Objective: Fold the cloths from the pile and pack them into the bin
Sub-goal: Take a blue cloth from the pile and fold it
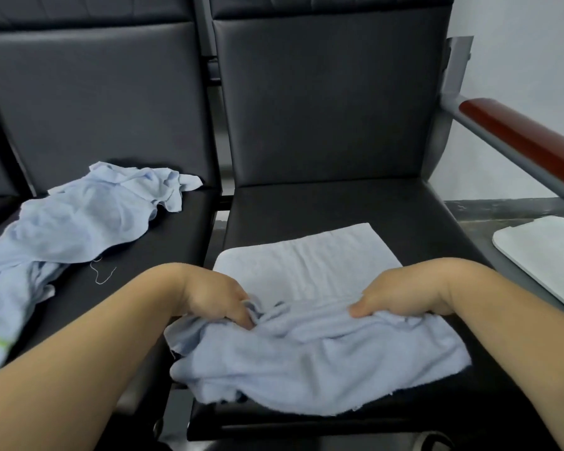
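Item: light blue cloth (306, 353), on right-hand black chair seat (323, 203), near part bunched, far part lying flat.
Left hand (215, 294): fingers curled, pinching a gathered fold of the cloth.
Right hand (401, 294): fingers curled, gripping the same fold further along.
Pile (79, 222): crumpled light blue cloths, on left-hand seat (170, 249), apart from the hands.
Beside: red-brown armrest (518, 138); white flat object (547, 255) at right edge.

A black padded leatherette seat (323, 203) adjoins a second black seat (176, 229) to its left, where a loose pale thread (106, 280) lies. A reddish-brown wooden armrest (518, 138) tops a grey metal frame (458, 70) beside a pale grey wall (518, 43)
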A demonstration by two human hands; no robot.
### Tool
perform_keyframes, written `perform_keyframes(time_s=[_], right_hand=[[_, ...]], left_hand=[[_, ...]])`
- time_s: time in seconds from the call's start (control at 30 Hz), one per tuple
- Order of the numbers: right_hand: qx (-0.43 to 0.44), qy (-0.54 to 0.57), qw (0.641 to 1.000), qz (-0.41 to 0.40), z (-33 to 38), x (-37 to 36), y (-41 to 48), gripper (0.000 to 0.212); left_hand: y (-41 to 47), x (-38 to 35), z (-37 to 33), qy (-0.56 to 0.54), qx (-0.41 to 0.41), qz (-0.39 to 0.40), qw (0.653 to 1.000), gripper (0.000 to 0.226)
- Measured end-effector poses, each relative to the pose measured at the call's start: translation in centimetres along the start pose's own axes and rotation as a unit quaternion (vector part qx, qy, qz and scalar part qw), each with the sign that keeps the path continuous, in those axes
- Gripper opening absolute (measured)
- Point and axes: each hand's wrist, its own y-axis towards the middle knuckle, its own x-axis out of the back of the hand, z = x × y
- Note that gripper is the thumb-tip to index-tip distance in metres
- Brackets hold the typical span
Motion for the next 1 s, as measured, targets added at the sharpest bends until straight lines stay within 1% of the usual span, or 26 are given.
perform_keyframes(time_s=[0.03,0.07,0.13,0.17,0.2,0.27,0.3,0.37,0.4,0.47,0.5,0.63,0.7,0.77,0.83,0.9,0.97,1.0], right_hand=[[0.005,-0.003,1.0,0.007,0.0,-0.1,-0.2,0.061],[0.012,-0.009,1.0,0.005,-0.1,-0.2,-0.4,0.05],[0.029,-0.021,0.999,-0.031,-0.1,-0.1,-0.8,0.025],[0.033,-0.027,0.997,-0.061,-0.3,0.2,-0.9,0.018],[0.034,-0.033,0.995,-0.085,-0.5,0.4,-0.9,0.016],[0.043,-0.016,0.993,-0.106,-0.6,1.0,-1.1,0.021],[0.051,0.002,0.993,-0.106,-0.5,1.1,-1.2,0.03],[0.068,0.047,0.991,-0.106,-0.6,1.6,-0.9,0.054],[0.078,0.063,0.989,-0.111,-0.4,1.8,-0.8,0.061],[0.092,0.073,0.984,-0.138,-0.3,2.2,0.0,0.067],[0.091,0.072,0.979,-0.166,-0.3,2.4,0.7,0.066],[0.089,0.035,0.946,-0.309,-0.5,2.9,3.3,0.032],[0.095,0.012,0.937,-0.337,-0.4,2.9,4.2,0.021],[0.102,0.009,0.927,-0.361,-0.2,2.9,5.1,0.015],[0.115,0.024,0.917,-0.381,-0.2,2.8,5.8,0.012],[0.126,0.032,0.915,-0.381,-0.2,2.7,6.2,0.01],[0.115,0.019,0.927,-0.357,-0.3,3.0,6.4,0.009],[0.102,0.014,0.937,-0.334,-0.3,3.2,6.3,0.012]], left_hand=[[-0.2,-0.1,0.2,0.003,-0.002,0.004,1.0,0.01],[-0.2,-0.1,0.3,0.003,-0.006,-0.01,1.0,0.011],[0.1,0.1,0.6,0.013,-0.021,-0.07,0.997,0.017],[0.3,0.2,0.9,0.019,-0.027,-0.103,0.994,0.022],[0.5,0.2,1.1,0.026,-0.028,-0.135,0.99,0.029],[0.9,0.2,1.5,0.024,-0.03,-0.187,0.982,0.038],[1.0,0.2,1.6,0.018,-0.035,-0.203,0.978,0.041],[1.2,0.4,1.5,0.005,-0.05,-0.233,0.971,0.04],[1.3,0.6,1.4,0.0,-0.056,-0.252,0.966,0.039],[1.6,0.7,1.1,-0.001,-0.058,-0.288,0.956,0.038],[1.8,0.8,1.0,0.001,-0.055,-0.302,0.952,0.038],[2.5,1.2,1.1,0.004,-0.045,-0.326,0.944,0.041],[3.1,1.4,1.4,0.02,-0.045,-0.348,0.936,0.038],[3.7,1.6,1.7,0.032,-0.036,-0.371,0.927,0.037],[4.2,1.8,1.9,0.04,-0.026,-0.39,0.92,0.034],[4.5,1.9,1.9,0.044,-0.019,-0.404,0.914,0.025],[4.6,2.0,1.8,0.045,-0.02,-0.401,0.915,0.02],[4.6,2.1,1.7,0.046,-0.02,-0.391,0.919,0.02]])
